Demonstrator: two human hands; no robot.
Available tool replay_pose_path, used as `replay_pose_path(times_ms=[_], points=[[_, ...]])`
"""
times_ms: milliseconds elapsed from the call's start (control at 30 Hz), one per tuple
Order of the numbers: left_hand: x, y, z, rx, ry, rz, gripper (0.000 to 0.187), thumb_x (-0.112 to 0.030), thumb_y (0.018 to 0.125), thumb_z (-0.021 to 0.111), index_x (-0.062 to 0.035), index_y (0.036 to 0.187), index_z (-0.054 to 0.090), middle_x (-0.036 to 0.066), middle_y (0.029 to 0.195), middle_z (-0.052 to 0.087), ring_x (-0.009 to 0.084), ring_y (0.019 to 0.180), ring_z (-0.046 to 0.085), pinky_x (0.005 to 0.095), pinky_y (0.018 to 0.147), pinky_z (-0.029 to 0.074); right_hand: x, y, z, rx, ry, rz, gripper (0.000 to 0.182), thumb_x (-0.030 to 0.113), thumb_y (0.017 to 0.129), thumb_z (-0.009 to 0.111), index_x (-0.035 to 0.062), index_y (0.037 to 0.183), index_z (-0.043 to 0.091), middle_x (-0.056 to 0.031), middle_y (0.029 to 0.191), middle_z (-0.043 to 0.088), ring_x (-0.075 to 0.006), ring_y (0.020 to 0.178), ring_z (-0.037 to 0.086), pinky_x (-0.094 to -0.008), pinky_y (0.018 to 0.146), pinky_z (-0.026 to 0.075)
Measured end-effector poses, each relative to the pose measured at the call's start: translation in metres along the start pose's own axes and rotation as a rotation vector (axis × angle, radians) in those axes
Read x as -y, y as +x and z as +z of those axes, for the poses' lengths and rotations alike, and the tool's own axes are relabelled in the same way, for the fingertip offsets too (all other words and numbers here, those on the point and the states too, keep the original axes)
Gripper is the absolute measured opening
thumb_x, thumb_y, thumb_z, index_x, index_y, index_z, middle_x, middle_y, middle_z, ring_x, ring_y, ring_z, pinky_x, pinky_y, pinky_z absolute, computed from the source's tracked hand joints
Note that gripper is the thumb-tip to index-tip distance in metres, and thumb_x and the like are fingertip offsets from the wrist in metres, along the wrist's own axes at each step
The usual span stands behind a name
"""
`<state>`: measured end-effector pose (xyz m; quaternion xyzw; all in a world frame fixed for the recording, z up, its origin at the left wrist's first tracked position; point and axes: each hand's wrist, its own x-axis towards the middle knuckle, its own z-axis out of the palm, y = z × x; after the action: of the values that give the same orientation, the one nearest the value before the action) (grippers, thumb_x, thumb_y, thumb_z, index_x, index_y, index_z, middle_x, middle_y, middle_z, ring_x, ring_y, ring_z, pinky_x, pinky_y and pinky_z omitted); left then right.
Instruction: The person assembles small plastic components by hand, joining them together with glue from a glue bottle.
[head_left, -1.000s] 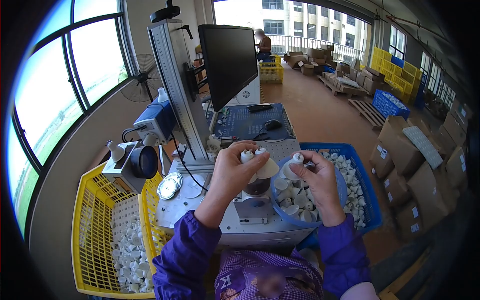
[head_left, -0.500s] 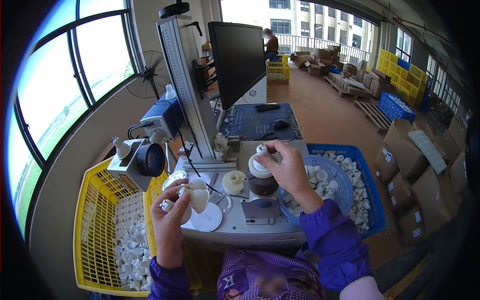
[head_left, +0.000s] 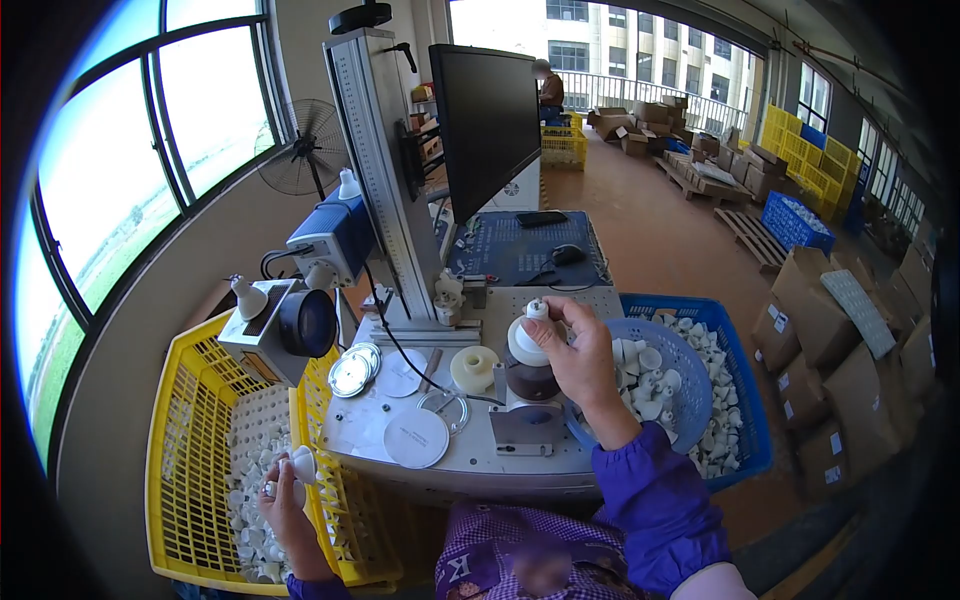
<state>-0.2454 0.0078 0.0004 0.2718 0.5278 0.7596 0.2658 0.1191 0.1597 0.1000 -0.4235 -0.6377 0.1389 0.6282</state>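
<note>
My right hand (head_left: pixel 585 362) pinches the narrow top of a white lamp housing (head_left: pixel 537 311), which stands upright on a round white holder (head_left: pixel 525 343) above a dark round base (head_left: pixel 532 381). Over the yellow crate (head_left: pixel 158 470) at the lower left, my left hand (head_left: pixel 287 508) is closed around white lamp housings; one cone-shaped lamp housing (head_left: pixel 304 463) sticks out beside the fingertips, and the end of another shows below. Many similar housings (head_left: pixel 255 525) lie in the crate under this hand.
A light blue basket (head_left: pixel 700 395) of lamp housings rests on a darker blue crate (head_left: pixel 752 440) at the right. The marking machine's lens (head_left: pixel 307 323), column (head_left: pixel 375 170) and monitor (head_left: pixel 487 130) stand ahead. Metal discs (head_left: pixel 416 436) and a cream ring (head_left: pixel 473 369) lie on the bench.
My left hand has moved down and left, from above the bench to over the yellow crate, still with housings in it. My right hand stays at the holder, slightly lower, on its housing.
</note>
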Motion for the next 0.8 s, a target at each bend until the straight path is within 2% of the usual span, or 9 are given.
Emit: replay_pose_path(times_ms=[67,100,167,200,333,467,567,800], points=[[0.001,0.002,-0.014,-0.095,0.037,0.053,0.024,-0.014,0.086,0.065,0.0037,0.102,0.063,0.009,0.093,0.064,0.0129,0.082,0.06,0.0237,0.075,0.048,0.0,0.0,-0.002,0.019,0.048,0.038,0.029,0.023,0.079,0.073,0.0002,0.095,0.064,-0.013,0.084,0.062,-0.0216,0.077,0.06,-0.0324,0.071,0.047],[0.002,0.003,-0.022,-0.094,0.035,0.052,0.024,-0.014,0.086,0.065,0.0037,0.102,0.063,0.009,0.093,0.064,0.0129,0.082,0.06,0.0237,0.075,0.048,0.001,0.0,-0.003,0.037,0.039,0.05,0.03,0.024,0.08,0.073,0.0004,0.096,0.064,-0.0129,0.086,0.062,-0.0214,0.078,0.06,-0.0321,0.072,0.047],[0.007,0.009,-0.047,-0.215,0.161,0.024,0.024,-0.015,0.087,0.065,0.0038,0.101,0.063,0.007,0.09,0.063,0.0117,0.079,0.059,0.0242,0.071,0.048,0.0,0.0,-0.003,0.057,0.031,0.061,0.03,0.025,0.08,0.072,0.0007,0.097,0.064,-0.0128,0.087,0.062,-0.0211,0.079,0.061,-0.0319,0.072,0.047],[0.024,0.017,-0.066,-0.266,0.18,0.103,0.023,-0.015,0.087,0.065,0.0037,0.1,0.063,0.006,0.087,0.063,0.0111,0.075,0.058,0.0248,0.067,0.047,-0.001,0.001,-0.004,0.084,0.057,0.074,0.032,0.026,0.081,0.072,0.0009,0.099,0.064,-0.0126,0.088,0.062,-0.021,0.08,0.061,-0.0317,0.073,0.047],[0.062,0.036,-0.125,-0.279,0.269,0.141,0.02,-0.014,0.087,0.065,0.0029,0.097,0.064,0.006,0.087,0.063,0.0116,0.073,0.058,0.0253,0.066,0.048,-0.014,0.004,-0.008,0.19,0.18,0.094,0.035,0.03,0.082,0.07,0.0017,0.102,0.064,-0.0115,0.091,0.061,-0.0201,0.085,0.06,-0.031,0.076,0.047],[0.073,0.042,-0.137,-0.326,0.192,0.088,0.02,-0.016,0.086,0.067,0.0023,0.094,0.064,0.006,0.086,0.063,0.012,0.074,0.058,0.0254,0.066,0.048,-0.013,0.007,-0.01,0.221,0.18,0.077,0.035,0.03,0.083,0.07,0.0022,0.103,0.064,-0.0104,0.091,0.061,-0.0192,0.085,0.059,-0.0306,0.076,0.047],[0.074,0.045,-0.135,-0.369,0.258,0.076,0.021,-0.017,0.083,0.069,0.0022,0.092,0.067,0.004,0.085,0.063,0.0119,0.072,0.057,0.0257,0.068,0.047,-0.015,0.005,-0.009,0.226,0.22,0.118,0.036,0.031,0.083,0.07,0.0025,0.103,0.064,-0.0097,0.091,0.061,-0.0187,0.085,0.058,-0.0305,0.077,0.046],[0.094,0.054,-0.154,-0.373,0.383,-0.004,0.026,-0.019,0.081,0.072,0.0008,0.095,0.064,0.006,0.082,0.063,0.0136,0.07,0.058,0.0257,0.064,0.048,-0.016,0.005,-0.009,0.238,0.233,0.146,0.036,0.031,0.083,0.07,0.0034,0.105,0.063,-0.0092,0.092,0.061,-0.0172,0.089,0.057,-0.0296,0.079,0.045]])
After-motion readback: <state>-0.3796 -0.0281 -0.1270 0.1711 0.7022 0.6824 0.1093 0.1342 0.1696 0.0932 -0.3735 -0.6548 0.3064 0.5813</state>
